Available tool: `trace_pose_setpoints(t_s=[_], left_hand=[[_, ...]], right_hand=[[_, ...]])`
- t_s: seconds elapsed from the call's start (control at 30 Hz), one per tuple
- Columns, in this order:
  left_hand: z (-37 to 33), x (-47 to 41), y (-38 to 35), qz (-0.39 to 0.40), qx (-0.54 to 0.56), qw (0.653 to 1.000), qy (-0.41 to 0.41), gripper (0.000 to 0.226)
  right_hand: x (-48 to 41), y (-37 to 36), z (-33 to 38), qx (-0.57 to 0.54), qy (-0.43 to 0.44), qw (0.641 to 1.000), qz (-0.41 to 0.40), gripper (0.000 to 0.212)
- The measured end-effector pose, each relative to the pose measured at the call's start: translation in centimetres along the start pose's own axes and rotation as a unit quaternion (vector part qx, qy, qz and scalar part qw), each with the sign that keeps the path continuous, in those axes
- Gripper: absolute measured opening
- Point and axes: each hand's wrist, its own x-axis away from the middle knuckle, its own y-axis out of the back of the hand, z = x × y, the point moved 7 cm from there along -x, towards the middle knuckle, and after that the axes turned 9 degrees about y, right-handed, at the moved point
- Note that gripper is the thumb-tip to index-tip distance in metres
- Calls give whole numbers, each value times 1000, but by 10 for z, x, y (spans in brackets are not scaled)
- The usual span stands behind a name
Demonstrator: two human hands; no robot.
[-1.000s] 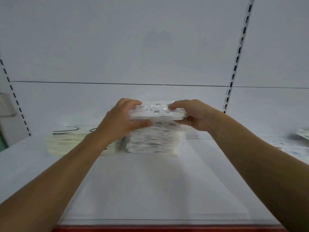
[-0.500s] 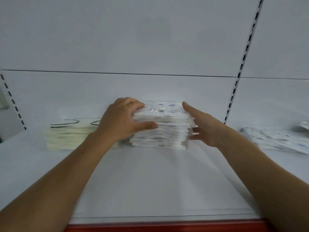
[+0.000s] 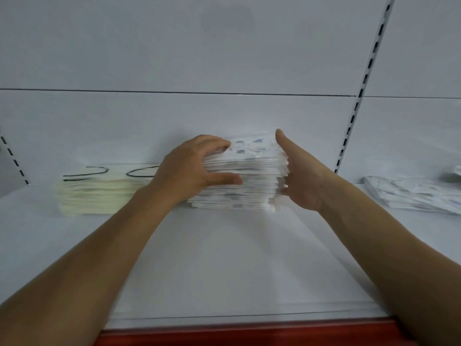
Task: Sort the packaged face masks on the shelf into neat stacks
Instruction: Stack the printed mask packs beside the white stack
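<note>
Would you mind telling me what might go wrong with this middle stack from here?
The middle stack is tall with uneven edges; pressed between the left hand and right hand, its glossy packs might slip or topple. The cream stack sits just beside the left hand, so a sideways nudge may knock it askew. The loose packs at right lie splayed and may slide if bumped.

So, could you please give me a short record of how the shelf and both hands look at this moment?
middle stack: tall, packaged masks, edges slightly uneven
left hand: fingers over the top, thumb on the front, gripping the middle stack
right hand: fingers straight, flat against the stack's right side
cream stack: left of the middle one, black loops on top
loose pile: far right, spread out, not stacked
shelf: white, red front edge
</note>
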Motion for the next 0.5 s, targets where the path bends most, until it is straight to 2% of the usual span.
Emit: trace_pose_setpoints(t_s=[0.1, 0.23, 0.5], left_hand=[[-4, 1, 6, -17, -33, 999, -22, 89], [-10, 1, 6, -22, -81, 996, -19, 89], [-7, 2, 11, -36, -97, 994, -31, 93]], right_hand=[[-1, 4, -3, -4, -6, 1000, -19, 61], [-3, -10, -9, 8, -11, 1000, 16, 60], [3, 6, 1, 25, 0, 1000, -19, 58]])
